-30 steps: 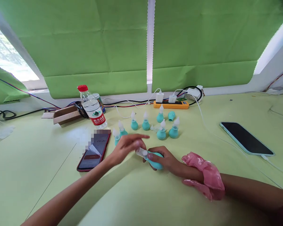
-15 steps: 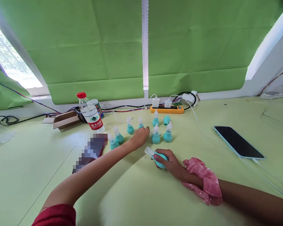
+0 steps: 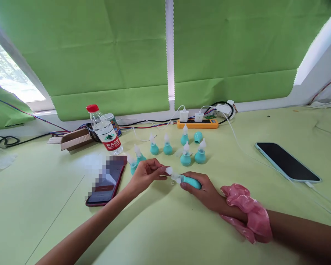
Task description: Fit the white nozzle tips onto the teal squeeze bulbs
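Observation:
My right hand (image 3: pixel 202 189) lies on the green table and grips a teal rubber bulb (image 3: pixel 192 181) on its side, its clear neck pointing left. My left hand (image 3: pixel 146 173) pinches a small white tip (image 3: pixel 168 170) right at that neck. Behind them stand several teal bulbs with white tips (image 3: pixel 185 156), and one bare teal bulb (image 3: pixel 198 136) without a tip. A pink scrunchie (image 3: pixel 246 213) sits on my right wrist.
A red phone (image 3: pixel 106 182) lies left of my hands, a water bottle (image 3: pixel 105 130) and a cardboard box (image 3: pixel 75 138) behind it. An orange power strip (image 3: pixel 198 123) with chargers runs along the back edge. A second phone (image 3: pixel 287 162) charges at the right.
My left hand reached back to the row of bulbs, then returned to the bulb's neck with a white tip pinched in its fingers. The right hand stayed on the bulb.

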`<state>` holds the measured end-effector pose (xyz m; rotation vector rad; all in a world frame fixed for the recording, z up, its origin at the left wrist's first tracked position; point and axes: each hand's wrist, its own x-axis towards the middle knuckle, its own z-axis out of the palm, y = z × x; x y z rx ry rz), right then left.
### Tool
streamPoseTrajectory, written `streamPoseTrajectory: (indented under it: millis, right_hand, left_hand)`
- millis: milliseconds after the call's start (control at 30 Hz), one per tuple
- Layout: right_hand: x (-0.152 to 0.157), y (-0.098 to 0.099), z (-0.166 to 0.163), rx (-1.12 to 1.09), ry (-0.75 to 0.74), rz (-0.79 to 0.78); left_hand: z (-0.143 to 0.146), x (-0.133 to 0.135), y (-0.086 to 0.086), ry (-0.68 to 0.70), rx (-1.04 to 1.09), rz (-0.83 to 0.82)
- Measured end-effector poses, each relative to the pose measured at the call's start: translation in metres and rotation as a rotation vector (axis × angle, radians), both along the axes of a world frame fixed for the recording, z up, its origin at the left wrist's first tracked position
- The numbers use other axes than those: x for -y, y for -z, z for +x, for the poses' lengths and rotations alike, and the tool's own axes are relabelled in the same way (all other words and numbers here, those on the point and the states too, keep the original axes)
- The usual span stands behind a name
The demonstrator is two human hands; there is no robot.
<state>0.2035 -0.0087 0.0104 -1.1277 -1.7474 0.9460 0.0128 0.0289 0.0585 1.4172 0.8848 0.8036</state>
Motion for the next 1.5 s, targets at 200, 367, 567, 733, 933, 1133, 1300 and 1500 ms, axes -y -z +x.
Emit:
streamPoseTrajectory:
  millis: [200,367,567,733,933,1133,1300,1500]
  right_hand:
    - [0.002,-0.001,-0.001,0.092,-0.003,0.027]
    - [-0.001,0.002,-0.002,0.091,0.034,-0.014]
    - [-0.001,0.0,-0.003,0.108,0.036,-0.017]
    - [0.0,0.001,-0.004,0.108,0.032,-0.011]
    - [0.001,0.001,-0.005,0.11,0.044,0.012]
    - [0.006,0.0,-0.004,0.13,0.016,0.103]
    - [0.01,0.0,-0.006,0.098,-0.001,0.111]
    - [0.01,0.0,-0.006,0.076,-0.027,0.085]
  left_hand:
    - [-0.005,-0.009,0.011,-0.008,0.112,-0.099]
    - [-0.006,-0.009,0.019,-0.059,0.137,-0.164]
    - [-0.002,-0.004,0.018,-0.054,0.083,-0.163]
    - [0.002,0.001,0.023,-0.096,0.15,-0.168]
    - [0.009,0.01,0.025,-0.182,0.199,-0.167]
    - [0.009,0.012,0.009,-0.117,0.067,-0.133]
    - [0.006,0.011,0.003,-0.05,-0.002,-0.072]
    - [0.004,0.012,0.003,-0.023,-0.027,-0.054]
